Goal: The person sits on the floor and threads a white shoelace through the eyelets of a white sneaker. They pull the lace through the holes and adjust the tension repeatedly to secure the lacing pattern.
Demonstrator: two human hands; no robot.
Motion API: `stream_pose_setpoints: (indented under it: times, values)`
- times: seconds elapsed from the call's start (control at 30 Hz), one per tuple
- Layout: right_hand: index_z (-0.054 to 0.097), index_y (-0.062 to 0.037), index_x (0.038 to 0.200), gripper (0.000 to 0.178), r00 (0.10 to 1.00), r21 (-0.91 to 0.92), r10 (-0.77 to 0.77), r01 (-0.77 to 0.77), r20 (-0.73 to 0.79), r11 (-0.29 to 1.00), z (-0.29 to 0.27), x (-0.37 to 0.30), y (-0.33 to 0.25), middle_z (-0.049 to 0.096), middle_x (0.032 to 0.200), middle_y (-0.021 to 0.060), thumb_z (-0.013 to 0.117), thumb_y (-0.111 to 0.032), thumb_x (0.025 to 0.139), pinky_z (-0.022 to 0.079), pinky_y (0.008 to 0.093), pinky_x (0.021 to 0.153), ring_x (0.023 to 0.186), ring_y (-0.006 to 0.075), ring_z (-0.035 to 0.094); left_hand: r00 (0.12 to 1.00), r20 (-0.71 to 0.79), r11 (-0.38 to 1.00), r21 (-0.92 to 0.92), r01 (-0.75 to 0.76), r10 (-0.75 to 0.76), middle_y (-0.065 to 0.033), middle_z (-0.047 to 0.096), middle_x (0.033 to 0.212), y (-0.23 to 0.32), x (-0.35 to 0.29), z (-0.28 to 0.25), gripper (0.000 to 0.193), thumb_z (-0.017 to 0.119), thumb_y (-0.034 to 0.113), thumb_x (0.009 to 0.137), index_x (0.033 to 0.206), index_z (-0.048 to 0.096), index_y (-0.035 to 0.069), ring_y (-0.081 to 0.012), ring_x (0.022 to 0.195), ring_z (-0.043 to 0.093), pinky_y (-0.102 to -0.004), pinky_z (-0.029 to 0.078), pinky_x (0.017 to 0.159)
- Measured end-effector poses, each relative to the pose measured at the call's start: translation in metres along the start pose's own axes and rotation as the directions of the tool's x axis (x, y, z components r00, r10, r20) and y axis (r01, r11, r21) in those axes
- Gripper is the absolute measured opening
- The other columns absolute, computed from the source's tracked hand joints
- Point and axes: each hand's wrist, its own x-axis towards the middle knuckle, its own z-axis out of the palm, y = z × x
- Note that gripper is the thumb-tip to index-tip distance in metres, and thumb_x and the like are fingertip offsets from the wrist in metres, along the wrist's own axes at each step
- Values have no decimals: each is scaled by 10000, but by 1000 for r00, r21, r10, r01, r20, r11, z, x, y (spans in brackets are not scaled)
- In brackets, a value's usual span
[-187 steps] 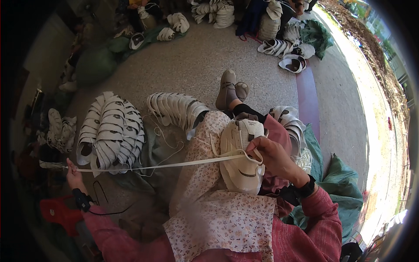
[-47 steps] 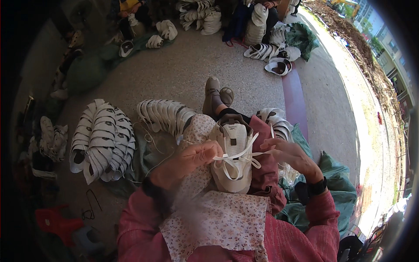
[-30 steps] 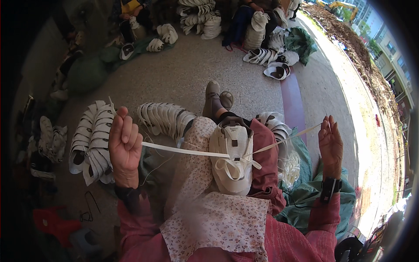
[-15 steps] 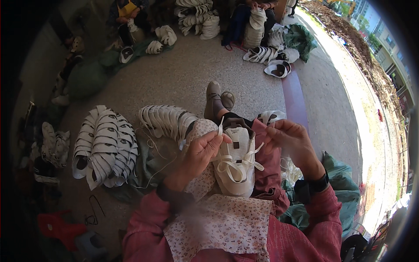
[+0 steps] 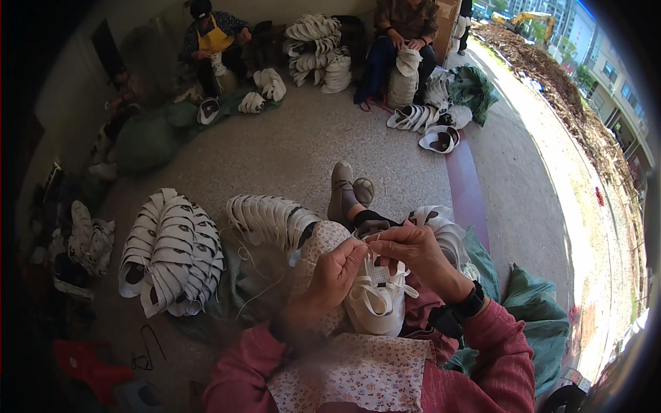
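Observation:
On my lap, over a floral apron (image 5: 382, 358), lies a white shoe upper (image 5: 379, 318) with its toe toward me. Flat cream shoelaces (image 5: 370, 297) loop across its front. My left hand (image 5: 333, 277) is closed in a pinch at the upper's tongue, with a lace end at its fingertips. From the right, my right hand (image 5: 418, 256) pinches lace at the same spot, its fingers meeting the left ones. Both hands cover the upper's ankle opening and part of the tongue.
Nested white shoe uppers (image 5: 172, 251) stand in a stack at left, and another row (image 5: 272, 217) lies beside my knee. A green sack (image 5: 537, 310) rests at right, a red stool (image 5: 89, 368) at lower left. Across the floor, seated people (image 5: 217, 43) handle more uppers.
My hands have come together above the shoe upper; before, they were apart, each with a lace end. The view has tilted up, showing more of the people opposite.

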Motion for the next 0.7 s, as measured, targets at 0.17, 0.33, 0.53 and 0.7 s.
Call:
stream_pose_setpoints:
  times: [0.17, 0.33, 0.53, 0.7]
  values:
    - [735, 39, 1097, 232, 1000, 5, -2, 3, -30, 1000, 0, 2, 7, 721, 869, 44, 718, -147, 960, 549, 217, 574, 688, 73, 652, 977, -93, 958, -231, 169, -194, 49, 483, 662, 5, 5, -1, 244, 446, 251, 1110, 1008, 558, 60, -23, 567, 412, -207, 349, 508]
    - [734, 37, 1092, 199, 995, 47, -61, 64, -74, 997, 11, 4, 19, 724, 875, 53, 713, -108, 957, 550, 217, 589, 681, 76, 653, 984, -101, 985, -104, 136, -147, 25, 533, 685, -1, 4, 8, 237, 434, 238, 1112, 1012, 544, 54, -40, 576, 466, -214, 397, 525]
    - [732, 32, 1073, 172, 990, 60, -94, 101, -108, 993, 13, 4, 26, 730, 886, 62, 714, -91, 954, 553, 213, 606, 689, 77, 659, 996, -48, 990, -123, 67, -73, 15, 560, 725, -10, -2, 11, 182, 482, 200, 1096, 1026, 538, 41, -59, 646, 512, -214, 440, 611]
    - [720, 37, 1100, 198, 991, 89, -103, 110, -84, 990, 9, 2, 30, 719, 912, 66, 711, -102, 960, 566, 231, 644, 708, 89, 668, 995, -28, 995, -21, 98, -98, 37, 567, 754, -9, -3, 2, 171, 538, 189, 1077, 1019, 559, 30, -37, 681, 504, -206, 429, 626]
